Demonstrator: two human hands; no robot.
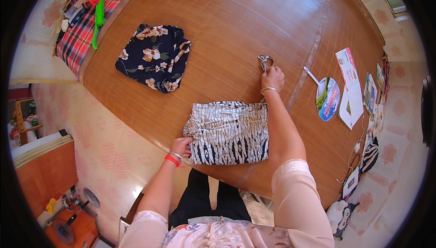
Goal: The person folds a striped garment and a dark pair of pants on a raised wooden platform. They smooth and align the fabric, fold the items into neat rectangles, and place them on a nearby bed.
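Observation:
A black-and-white patterned garment [230, 132] lies folded near the edge of the large brown mat-covered surface before me. My left hand [182, 146] grips its gathered left edge near the lower corner. Beyond the garment's upper right corner, my right hand [273, 78] pinches a knotted tie [264, 60] of similar pattern; a thin cord runs from under my wrist towards the garment. Farther up and to the left, apart from both hands, lies a folded navy floral garment [153, 57].
To the right lie a round hand fan [327, 98] and an opened white paper folder [351, 93]. A plush toy [340, 214] sits at the lower right. A plaid cloth [76, 45] with clothes and a green hanger-like item [98, 19] is at the upper left. A standing fan [64, 229] is at lower left.

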